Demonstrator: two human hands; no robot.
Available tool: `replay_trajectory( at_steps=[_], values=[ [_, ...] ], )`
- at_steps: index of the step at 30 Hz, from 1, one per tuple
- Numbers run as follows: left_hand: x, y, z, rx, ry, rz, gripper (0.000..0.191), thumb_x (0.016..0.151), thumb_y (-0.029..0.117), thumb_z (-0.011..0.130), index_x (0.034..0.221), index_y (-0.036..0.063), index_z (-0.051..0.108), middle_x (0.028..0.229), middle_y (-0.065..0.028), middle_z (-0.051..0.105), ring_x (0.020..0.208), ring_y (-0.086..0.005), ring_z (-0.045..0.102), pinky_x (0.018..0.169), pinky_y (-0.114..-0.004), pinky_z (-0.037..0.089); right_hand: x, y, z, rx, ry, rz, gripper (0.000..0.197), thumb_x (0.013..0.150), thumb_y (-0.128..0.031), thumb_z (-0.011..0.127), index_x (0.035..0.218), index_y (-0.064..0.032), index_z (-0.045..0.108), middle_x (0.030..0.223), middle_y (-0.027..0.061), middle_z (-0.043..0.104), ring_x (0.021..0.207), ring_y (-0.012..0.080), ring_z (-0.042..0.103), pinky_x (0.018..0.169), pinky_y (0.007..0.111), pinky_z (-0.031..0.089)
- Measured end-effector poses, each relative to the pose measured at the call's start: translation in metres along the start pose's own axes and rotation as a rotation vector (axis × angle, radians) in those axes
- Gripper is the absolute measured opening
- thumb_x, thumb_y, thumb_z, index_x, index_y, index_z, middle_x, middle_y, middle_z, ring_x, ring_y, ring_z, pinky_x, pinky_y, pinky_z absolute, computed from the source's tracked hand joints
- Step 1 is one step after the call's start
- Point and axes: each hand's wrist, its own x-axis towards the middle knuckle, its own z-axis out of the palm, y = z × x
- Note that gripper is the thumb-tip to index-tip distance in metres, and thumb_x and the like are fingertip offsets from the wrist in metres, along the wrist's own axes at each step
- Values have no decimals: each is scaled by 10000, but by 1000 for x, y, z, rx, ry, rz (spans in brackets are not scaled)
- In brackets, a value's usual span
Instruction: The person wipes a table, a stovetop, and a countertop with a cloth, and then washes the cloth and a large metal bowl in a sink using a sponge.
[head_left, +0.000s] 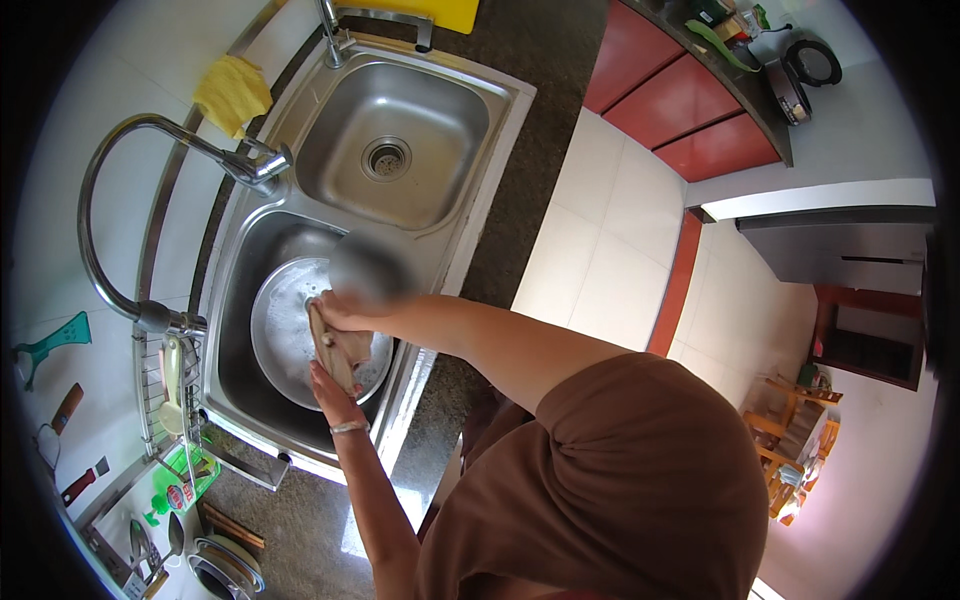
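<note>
A pale piece of raw meat (349, 349) is stretched between my two hands over a round metal basin (279, 330). My right hand (343, 309) grips its upper end, while my left hand (336, 394), with a bracelet at the wrist, holds the lower end. Foamy-looking water (292, 304) lies in the basin. The basin stands inside the nearer stainless steel sink bowl (232, 300). A grey blurred patch beside my right hand hides part of the basin and the sink divider.
A gooseneck faucet (94, 247) arches at the sink's back, near a yellow cloth (234, 94). The second sink bowl (420, 97) has a drain strainer (387, 159). A wire rack (150, 397), a green detergent bottle (180, 476) and stacked bowls (225, 566) stand to the left.
</note>
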Motion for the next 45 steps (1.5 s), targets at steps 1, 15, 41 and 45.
replay_trajectory(
  at_steps=[1,15,41,45],
  values=[
    [-14,8,4,-48,-17,73,551,899,531,442,1188,64,491,1005,-60,578,760,-169,588,513,-273,494,3,7,-3,-186,34,-147,231,786,-248,568,936,-116,682,910,138,667,837,294,648,717,413,504],
    [37,-43,-37,-260,-125,-131,506,938,252,443,1411,202,272,1426,-29,343,1281,-199,359,1042,-461,267,9,50,6,-999,-401,-945,728,636,-353,733,1294,-165,484,1424,119,310,1324,273,279,904,560,389],
    [45,-23,-8,-694,-308,-128,538,881,471,436,1258,88,445,1210,-109,525,1074,-272,547,859,-439,476,-64,-43,16,-176,21,-538,270,776,-298,619,906,-63,592,801,158,647,752,324,630,683,430,482],
    [33,-1,9,-668,-197,-209,527,919,462,395,1243,50,450,1148,-117,559,1013,-279,588,854,-392,503,-27,-32,4,-228,29,-406,295,789,-351,561,867,-77,639,804,159,659,773,328,638,714,439,485]
  ],
)
